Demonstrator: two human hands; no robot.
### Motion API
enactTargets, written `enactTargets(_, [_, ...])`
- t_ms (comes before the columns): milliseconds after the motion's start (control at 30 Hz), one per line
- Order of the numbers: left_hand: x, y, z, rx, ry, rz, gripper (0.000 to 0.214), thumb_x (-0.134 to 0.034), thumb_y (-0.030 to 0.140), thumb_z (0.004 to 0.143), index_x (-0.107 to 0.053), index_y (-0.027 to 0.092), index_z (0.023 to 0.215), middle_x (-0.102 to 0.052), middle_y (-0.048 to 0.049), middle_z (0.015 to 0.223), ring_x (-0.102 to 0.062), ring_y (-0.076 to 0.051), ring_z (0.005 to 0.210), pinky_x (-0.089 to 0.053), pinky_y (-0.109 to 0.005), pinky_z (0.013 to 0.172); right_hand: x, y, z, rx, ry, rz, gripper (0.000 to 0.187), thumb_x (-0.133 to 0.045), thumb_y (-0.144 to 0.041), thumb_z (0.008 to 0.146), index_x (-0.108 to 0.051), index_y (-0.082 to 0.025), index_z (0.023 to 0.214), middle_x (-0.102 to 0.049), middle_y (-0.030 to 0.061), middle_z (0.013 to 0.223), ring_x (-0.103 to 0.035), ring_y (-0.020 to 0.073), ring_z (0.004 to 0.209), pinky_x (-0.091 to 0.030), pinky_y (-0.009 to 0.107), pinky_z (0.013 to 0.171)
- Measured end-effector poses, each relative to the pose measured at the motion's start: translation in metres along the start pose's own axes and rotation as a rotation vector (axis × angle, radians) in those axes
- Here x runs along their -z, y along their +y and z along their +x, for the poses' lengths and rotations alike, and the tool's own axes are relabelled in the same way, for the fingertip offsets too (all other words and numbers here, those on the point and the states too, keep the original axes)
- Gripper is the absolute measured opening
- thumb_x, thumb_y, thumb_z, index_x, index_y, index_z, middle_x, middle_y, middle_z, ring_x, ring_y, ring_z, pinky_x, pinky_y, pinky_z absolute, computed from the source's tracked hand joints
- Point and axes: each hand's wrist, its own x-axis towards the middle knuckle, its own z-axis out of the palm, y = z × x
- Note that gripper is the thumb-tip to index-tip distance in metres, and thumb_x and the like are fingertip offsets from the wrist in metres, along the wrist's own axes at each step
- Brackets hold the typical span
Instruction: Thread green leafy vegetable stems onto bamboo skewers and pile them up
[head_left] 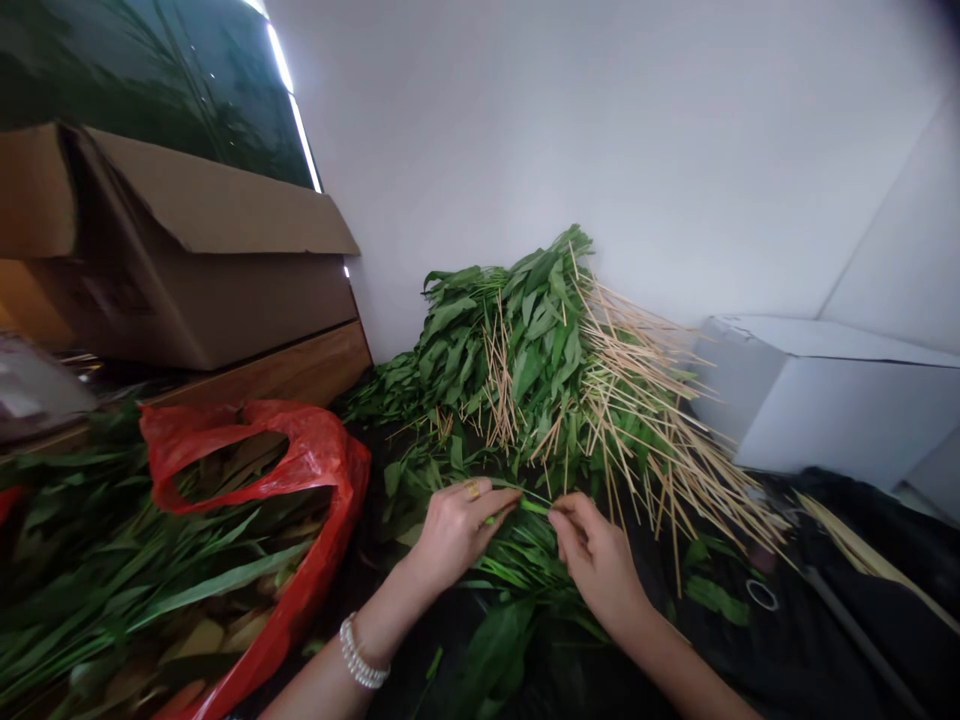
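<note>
My left hand [459, 528], with a ring on a finger and a beaded bracelet at the wrist, is closed in a pinch on a narrow green leaf [534, 506]. Opposite it, my right hand [596, 555] pinches the other end, so the leaf spans the short gap between my fingertips. Just below both hands lies a pile of loose green blades [517, 560] on a dark surface. Beyond them rises a heap of leafy bundles [540, 320] tied to or mixed with thin pale sticks [652, 400]; how they join is unclear.
At left, a red plastic bag [341, 500] gapes open beside long cut leaves [225, 575]. Behind it stands an open cardboard box [255, 300] on a wooden ledge. A white box [847, 400] sits at right, near a small white ring [763, 595] and black plastic [862, 520].
</note>
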Motion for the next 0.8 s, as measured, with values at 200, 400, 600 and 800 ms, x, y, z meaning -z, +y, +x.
enactTargets(200, [-0.0037,-0.0032,-0.0027,-0.088,-0.138,0.121,0.022,-0.049,0.025,0.095,-0.063,0.020,0.112,-0.059,-0.0009,0.073,-0.058,-0.014,0.068,-0.046,-0.025,0.064,-0.0013,0.0004,-0.0025,0.040,0.004,-0.133,0.021,-0.043,-0.041,0.093,-0.054,-0.023,0.088,-0.059,-0.0029,0.061,-0.056,0.0136,0.052,-0.039,0.023,0.054])
enactTargets(400, [-0.0027,-0.0002,-0.0007,-0.158,-0.197,0.184,0.016,-0.051,0.023,0.093,-0.061,0.016,0.103,-0.060,-0.0025,0.075,-0.058,-0.017,0.069,-0.044,-0.027,0.062,-0.0001,-0.0003,-0.0020,0.083,0.007,-0.171,0.021,-0.045,-0.040,0.093,-0.056,-0.023,0.087,-0.060,-0.0032,0.061,-0.057,0.0135,0.051,-0.038,0.023,0.052])
enactTargets(600, [-0.0028,0.0006,-0.0012,-0.100,-0.154,0.177,0.008,-0.055,0.018,0.087,-0.063,0.017,0.086,-0.058,-0.0016,0.068,-0.057,-0.016,0.065,-0.043,-0.026,0.060,0.0011,0.0002,-0.0010,0.094,-0.011,-0.175,0.022,-0.047,-0.040,0.092,-0.059,-0.023,0.087,-0.060,-0.0029,0.057,-0.057,0.0142,0.049,-0.040,0.024,0.051])
enactTargets(800, [-0.0087,0.0010,0.0012,0.189,-0.004,-0.145,0.015,-0.056,0.009,0.078,-0.067,0.018,0.081,-0.061,-0.0008,0.068,-0.057,-0.013,0.062,-0.043,-0.021,0.058,-0.0025,-0.0063,-0.0015,0.063,-0.015,-0.071,0.018,-0.049,-0.037,0.090,-0.057,-0.024,0.080,-0.063,-0.0017,0.060,-0.060,0.0146,0.052,-0.042,0.024,0.052])
